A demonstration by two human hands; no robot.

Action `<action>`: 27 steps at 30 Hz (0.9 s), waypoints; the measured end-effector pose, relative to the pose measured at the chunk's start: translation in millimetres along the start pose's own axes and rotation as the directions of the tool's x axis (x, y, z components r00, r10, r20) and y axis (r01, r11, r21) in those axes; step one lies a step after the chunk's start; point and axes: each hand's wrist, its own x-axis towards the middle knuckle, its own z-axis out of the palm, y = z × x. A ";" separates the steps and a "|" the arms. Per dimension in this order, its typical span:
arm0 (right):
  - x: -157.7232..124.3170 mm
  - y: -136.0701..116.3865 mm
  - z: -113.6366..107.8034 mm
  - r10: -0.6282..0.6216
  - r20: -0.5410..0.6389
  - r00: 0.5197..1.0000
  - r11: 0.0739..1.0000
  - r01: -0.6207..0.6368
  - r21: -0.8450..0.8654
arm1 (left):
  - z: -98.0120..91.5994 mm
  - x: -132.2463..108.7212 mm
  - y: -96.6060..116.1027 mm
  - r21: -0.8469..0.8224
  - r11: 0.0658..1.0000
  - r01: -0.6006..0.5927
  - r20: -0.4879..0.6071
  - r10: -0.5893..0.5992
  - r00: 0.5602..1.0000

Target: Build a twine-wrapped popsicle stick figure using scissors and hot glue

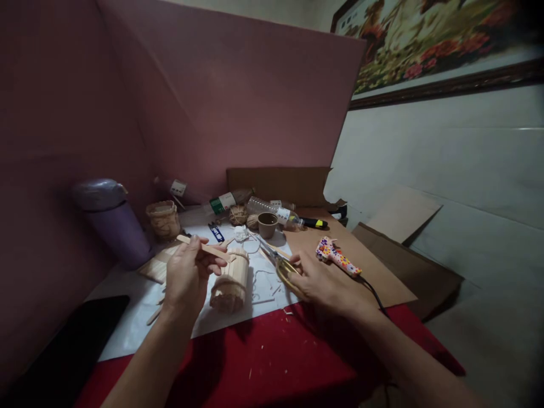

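In my left hand a flat wooden craft stick is pinched between thumb and fingers, pointing right. Below its tip a bottle-shaped piece covered in wooden sticks lies on its side, with a band around it. My right hand has its fingers around the gold handles of a pair of scissors, whose blades point away to the upper left. Small offcuts and thin sticks lie on the white paper between the hands. More sticks lie left of my left hand.
At the left stand a purple tumbler and a stick-covered cup. Plastic bottles, twine balls and a brown cup are at the back. A patterned glue gun with a cord lies on cardboard at right.
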 end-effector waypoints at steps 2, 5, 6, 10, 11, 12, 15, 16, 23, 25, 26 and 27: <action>-4.5 4.0 -3.9 0.054 -0.039 0.998 0.920 -0.034 0.391 | 0.9 -0.9 -0.1 -0.010 1.000 0.005 0.035 -0.005 0.999; -14.1 8.9 0.1 0.065 -0.074 0.995 0.614 0.018 0.789 | 3.0 -3.6 -0.2 -0.027 1.000 0.000 0.079 0.002 0.997; -17.5 9.2 3.0 0.046 -0.059 0.997 0.523 0.026 0.852 | 3.7 -4.4 -0.3 -0.031 1.000 0.000 0.085 0.002 0.996; -28.2 3.6 14.0 0.015 0.083 0.996 0.315 -0.083 0.946 | 4.5 -4.7 -0.5 -0.031 1.000 -0.003 0.061 0.004 0.998; -29.7 1.3 15.7 0.024 0.112 0.993 0.286 -0.114 0.952 | 4.1 -4.0 -0.7 -0.030 1.000 -0.008 0.049 0.009 0.999; -30.7 -0.9 17.0 0.031 0.126 0.992 0.256 -0.130 0.958 | 3.4 -3.1 -0.9 -0.028 1.000 -0.010 0.038 0.011 0.999; -30.6 -6.4 17.8 -0.035 0.101 0.994 0.167 -0.094 0.981 | 1.0 -0.6 -2.6 -0.017 1.000 -0.010 0.017 0.010 1.000; -29.6 -8.0 17.2 -0.066 0.075 0.995 0.162 -0.064 0.985 | 0.4 -0.1 -3.5 -0.013 1.000 -0.011 0.018 0.011 1.000; -20.8 -15.8 5.1 -0.108 -0.106 0.988 0.331 0.137 0.934 | 3.2 -1.4 -10.0 0.021 1.000 0.004 0.045 -0.005 0.999; -22.0 -14.9 0.5 -0.094 -0.135 0.986 0.360 0.160 0.919 | 4.5 -2.0 -10.2 0.031 0.999 0.007 0.041 -0.009 0.999; -23.3 -14.0 -1.7 -0.085 -0.139 0.987 0.364 0.161 0.917 | 5.0 -2.3 -10.1 0.036 0.999 0.006 0.044 -0.007 0.999; -25.0 -13.2 -3.7 -0.076 -0.137 0.988 0.367 0.155 0.917 | 5.2 -2.6 -10.1 0.040 0.999 0.004 0.050 -0.006 0.999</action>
